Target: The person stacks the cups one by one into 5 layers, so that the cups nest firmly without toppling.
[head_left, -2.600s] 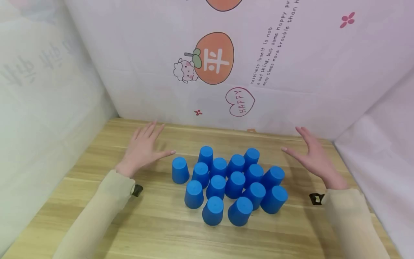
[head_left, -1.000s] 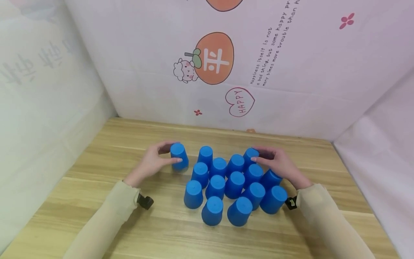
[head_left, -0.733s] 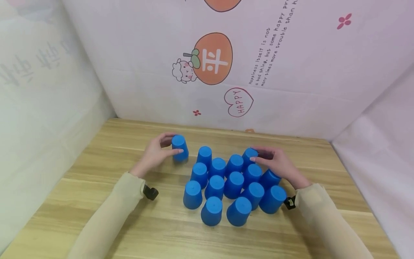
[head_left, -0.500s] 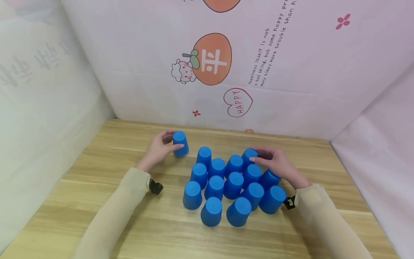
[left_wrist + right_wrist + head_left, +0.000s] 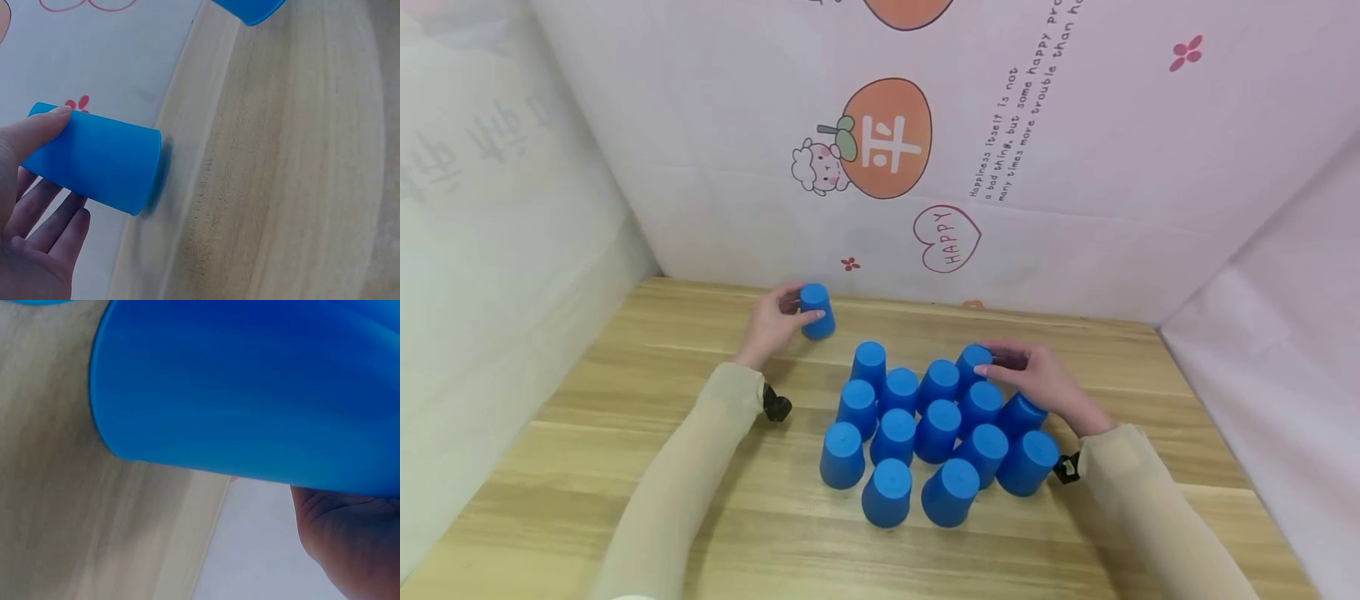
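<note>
In the head view my left hand (image 5: pixel 772 323) holds an upside-down blue plastic cup (image 5: pixel 817 312) near the table's back edge, thumb on the near side and fingers behind. The left wrist view shows that same cup (image 5: pixel 100 159) gripped near its base end, its rim close over the wood. My right hand (image 5: pixel 1041 379) has thumb and fingers around another upside-down cup (image 5: pixel 972 363) at the back right of the group. A large blue cup wall (image 5: pixel 244 394) fills much of the right wrist view, with part of the hand (image 5: pixel 350 537) below it.
Several more upside-down blue cups (image 5: pixel 892 437) stand in a loose cluster on the wooden table (image 5: pixel 760 533), mid-right. A printed white cloth (image 5: pixel 737 183) hangs behind the table, and white cloth walls flank both sides.
From beside the cups, both hands came in and took hold of a cup each. The left hand has carried its cup back toward the table's far edge; the right hand stays at its cup.
</note>
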Motion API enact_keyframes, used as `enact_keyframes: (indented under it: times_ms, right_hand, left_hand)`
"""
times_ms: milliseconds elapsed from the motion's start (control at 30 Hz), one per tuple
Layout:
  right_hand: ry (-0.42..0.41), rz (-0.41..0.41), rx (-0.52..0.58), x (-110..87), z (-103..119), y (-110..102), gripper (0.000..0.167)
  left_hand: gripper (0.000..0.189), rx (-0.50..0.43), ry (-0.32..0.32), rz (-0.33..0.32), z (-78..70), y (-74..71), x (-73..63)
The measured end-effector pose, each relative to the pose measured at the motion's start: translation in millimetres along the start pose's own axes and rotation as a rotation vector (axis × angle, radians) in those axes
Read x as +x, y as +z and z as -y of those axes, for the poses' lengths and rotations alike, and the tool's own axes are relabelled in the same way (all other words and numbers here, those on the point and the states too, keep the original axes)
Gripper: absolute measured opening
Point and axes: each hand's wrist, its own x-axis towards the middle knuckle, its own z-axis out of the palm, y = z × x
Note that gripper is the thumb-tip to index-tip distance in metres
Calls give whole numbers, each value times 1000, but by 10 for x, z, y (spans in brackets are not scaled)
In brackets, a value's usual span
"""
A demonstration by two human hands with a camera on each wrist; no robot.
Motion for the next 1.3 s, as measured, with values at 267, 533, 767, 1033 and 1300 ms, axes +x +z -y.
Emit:
enact_keyframes:
  times_ms: [267, 533, 767, 1033, 1300]
  right_hand:
    - [-77, 45, -89, 85, 61, -61, 55]
    - [-111, 83, -125, 103, 174, -98, 49]
    - [-123, 34, -92, 207, 419, -267, 51]
    - [-143, -69, -74, 531, 890, -448, 53]
    - [-148, -54, 31, 982, 1079, -164, 54]
  left_hand:
    - [63, -17, 13, -9, 108, 17, 68]
    - [66, 8, 15, -6, 128, 5, 83]
    - [65, 9, -1, -15, 107, -6, 55]
    - [64, -8, 19, -17, 104, 9, 68]
    - [62, -19, 22, -7, 100, 38, 84]
